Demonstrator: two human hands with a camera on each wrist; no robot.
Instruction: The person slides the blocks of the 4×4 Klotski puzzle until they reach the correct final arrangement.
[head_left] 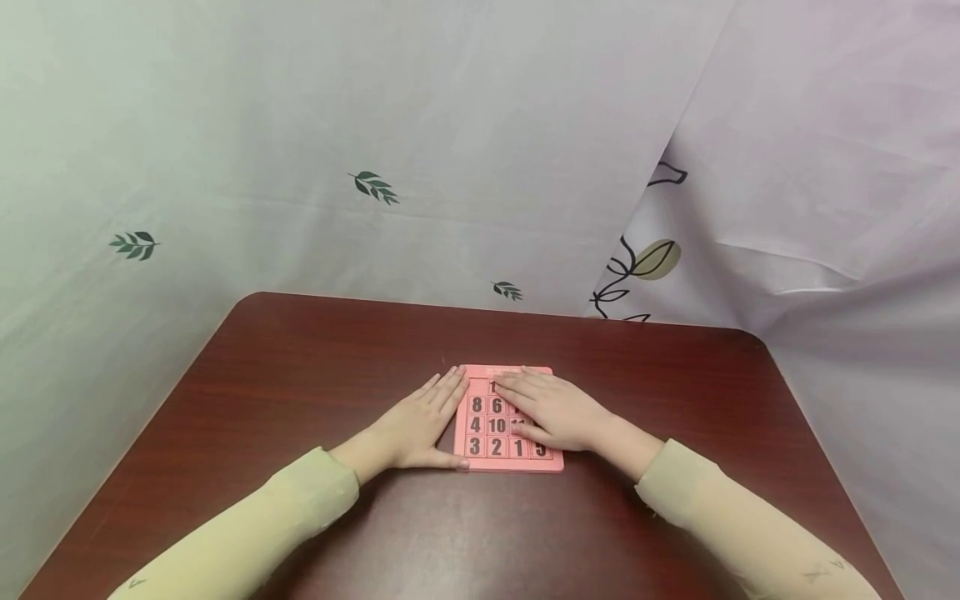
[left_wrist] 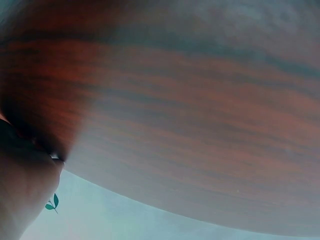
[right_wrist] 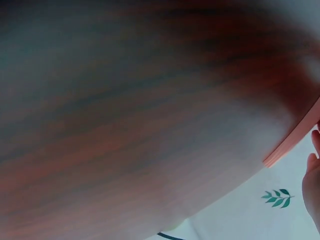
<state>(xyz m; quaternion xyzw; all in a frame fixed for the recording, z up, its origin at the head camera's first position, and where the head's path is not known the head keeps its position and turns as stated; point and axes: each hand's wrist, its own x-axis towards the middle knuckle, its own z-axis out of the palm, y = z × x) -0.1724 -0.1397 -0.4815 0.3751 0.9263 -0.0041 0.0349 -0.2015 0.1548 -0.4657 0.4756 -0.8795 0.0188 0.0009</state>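
A pink sliding number puzzle [head_left: 497,437] lies flat on the dark red-brown table. Its black-numbered tiles include 8, 6, 4, 10, 3, 2 and 1, and one square at the upper left has no tile. My left hand [head_left: 420,421] rests along the puzzle's left edge, fingers straight and thumb at the lower left corner. Over the right-hand tiles lies my right hand [head_left: 566,408], fingers extended, covering several numbers. In the right wrist view the puzzle's side [right_wrist: 292,137] shows beside part of that hand [right_wrist: 313,185]. Only part of my left hand [left_wrist: 30,185] appears in the left wrist view.
The wooden table [head_left: 315,350] has rounded far corners. Pale curtain-like cloth [head_left: 465,125] with leaf prints hangs behind it and along both sides. Light-coloured sleeves [head_left: 255,525] cover both forearms.
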